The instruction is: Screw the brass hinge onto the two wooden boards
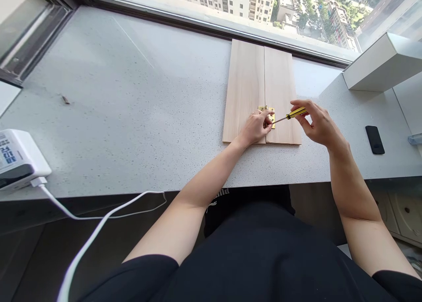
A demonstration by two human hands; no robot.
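Two pale wooden boards lie edge to edge on the counter with a narrow seam between them. A brass-coloured hinge bridges the seam near the boards' front end, partly hidden by my fingers. My left hand rests over the hinge, its fingertips pinched beside the screwdriver's tip; whatever they hold is too small to make out. From the right, my right hand grips the yellow-and-black handle of a screwdriver. Its thin shaft slants down leftward to the hinge's right leaf.
The speckled grey counter runs along a window. A black phone lies at the right, below a white box-like block. At the left stands a white device with a white cable hanging past the counter edge.
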